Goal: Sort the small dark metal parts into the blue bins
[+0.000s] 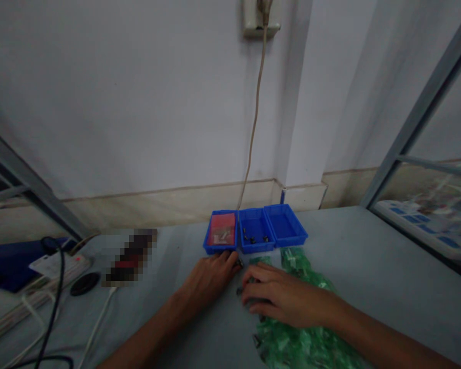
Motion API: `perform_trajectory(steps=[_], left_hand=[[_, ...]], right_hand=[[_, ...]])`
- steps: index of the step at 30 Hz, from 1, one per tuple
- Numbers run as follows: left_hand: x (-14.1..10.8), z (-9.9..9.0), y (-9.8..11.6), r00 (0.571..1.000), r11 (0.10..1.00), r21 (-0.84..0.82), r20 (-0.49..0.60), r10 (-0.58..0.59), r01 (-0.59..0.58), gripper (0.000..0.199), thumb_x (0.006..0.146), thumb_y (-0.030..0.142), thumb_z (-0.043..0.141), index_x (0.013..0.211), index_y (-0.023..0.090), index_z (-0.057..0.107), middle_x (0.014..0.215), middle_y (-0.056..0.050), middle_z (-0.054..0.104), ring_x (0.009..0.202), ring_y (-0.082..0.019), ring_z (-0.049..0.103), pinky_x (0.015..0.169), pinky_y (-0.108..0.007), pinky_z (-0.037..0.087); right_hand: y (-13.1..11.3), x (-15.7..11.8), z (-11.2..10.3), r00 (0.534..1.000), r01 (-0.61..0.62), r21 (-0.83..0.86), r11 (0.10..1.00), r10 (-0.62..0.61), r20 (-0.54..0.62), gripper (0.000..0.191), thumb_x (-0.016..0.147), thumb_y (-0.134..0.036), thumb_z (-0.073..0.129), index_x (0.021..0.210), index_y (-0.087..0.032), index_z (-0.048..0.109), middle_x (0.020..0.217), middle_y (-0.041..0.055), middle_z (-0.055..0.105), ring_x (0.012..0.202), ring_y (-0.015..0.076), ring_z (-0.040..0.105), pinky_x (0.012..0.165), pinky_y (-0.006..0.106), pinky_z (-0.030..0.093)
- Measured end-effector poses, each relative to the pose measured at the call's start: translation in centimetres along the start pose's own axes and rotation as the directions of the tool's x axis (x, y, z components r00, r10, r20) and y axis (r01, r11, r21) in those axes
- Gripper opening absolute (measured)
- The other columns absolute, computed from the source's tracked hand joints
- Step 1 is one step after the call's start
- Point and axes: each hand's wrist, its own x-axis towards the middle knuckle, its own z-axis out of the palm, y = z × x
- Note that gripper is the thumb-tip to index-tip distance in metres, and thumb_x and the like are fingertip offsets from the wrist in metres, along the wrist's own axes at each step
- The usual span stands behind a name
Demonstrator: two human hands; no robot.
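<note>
Small dark metal cylindrical parts [257, 340] look rigid and light, with a bit of heft for their size; likely smooth, so they could roll or slip, and unlikely to break. Best hold: fingertip pinch around the middle of the barrel, one at a time. The green translucent plastic packaging [303, 346] should be light, soft and crinkly, shifting under any drag; better held by a bunched edge. Location: one part [239, 263] sits right at the left hand's [217, 269] thumb-side fingertips, just on the near side of the blue plastic trays; another [238, 291] lies on the grey desk [349, 241] just left of the right hand's [284, 294] fingertips. More parts lie at the packaging's left edge, nearer than the right hand, and a few are inside the middle blue rectangular tray [255, 220]. Left fingers are curled; can't tell if they grip that part or only touch it. Right fingers are bent and slightly spread over the packaging's left side, something dark beneath them; grip can't be confirmed. Left blue rectangular tray [219, 249], holding a pink-red packet [222, 225], is just beyond the left fingers.
</note>
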Motion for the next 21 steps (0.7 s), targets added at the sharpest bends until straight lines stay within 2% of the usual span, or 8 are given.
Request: perform_trajectory(steps=[3, 6, 15, 21], left_hand=[[0.0, 0.0, 0.0, 1.0, 1.0, 0.0, -0.002, 0.011, -0.011, 0.016, 0.105, 0.028, 0.04, 0.115, 0.022, 0.051, 0.106, -0.005, 0.067, 0.089, -0.021, 0.068, 0.067, -0.028, 0.054], [0.0, 0.2, -0.1, 1.0, 1.0, 0.014, -0.02, 0.003, -0.003, 0.016, 0.104, 0.029, 0.042, 0.116, 0.022, 0.051, 0.105, -0.006, 0.066, 0.088, -0.02, 0.067, 0.067, -0.027, 0.054], [0.0, 0.6, -0.2, 0.999, 1.0, 0.016, -0.034, -0.002, 0.003, 0.018, 0.105, 0.032, 0.041, 0.115, 0.022, 0.051, 0.104, -0.006, 0.066, 0.089, -0.022, 0.067, 0.067, -0.029, 0.054], [0.0, 0.5, -0.1, 0.999, 1.0, 0.006, -0.033, -0.001, 0.001, 0.019, 0.105, 0.034, 0.04, 0.114, 0.022, 0.053, 0.104, -0.006, 0.067, 0.088, -0.021, 0.067, 0.068, -0.028, 0.054]], right_hand=[[0.0, -0.1, 0.2, 1.0, 0.022, -0.02, 1.0, -0.021, 0.014, 0.028, 0.097, -0.027, 0.06, 0.124, -0.024, 0.066, 0.128, 0.0069, 0.06, 0.118, 0.0211, 0.054, 0.105, 0.034, 0.039], [0.1, 0.0, 0.4, 1.0, 0.022, -0.036, 0.999, -0.022, 0.02, 0.03, 0.099, -0.028, 0.058, 0.128, -0.024, 0.064, 0.126, 0.0071, 0.062, 0.118, 0.0216, 0.055, 0.105, 0.035, 0.038], [0.8, 0.1, 0.6, 0.999, 0.006, -0.119, 0.993, -0.011, -0.042, 0.016, 0.102, -0.026, 0.052, 0.105, -0.02, 0.066, 0.107, 0.0062, 0.064, 0.103, 0.0206, 0.056, 0.094, 0.033, 0.043], [1.0, 0.2, 0.7, 0.999, -0.031, -0.162, 0.986, 0.023, -0.048, 0.012, 0.102, -0.024, 0.051, 0.102, -0.02, 0.063, 0.102, 0.0056, 0.063, 0.101, 0.0209, 0.056, 0.094, 0.034, 0.042]])
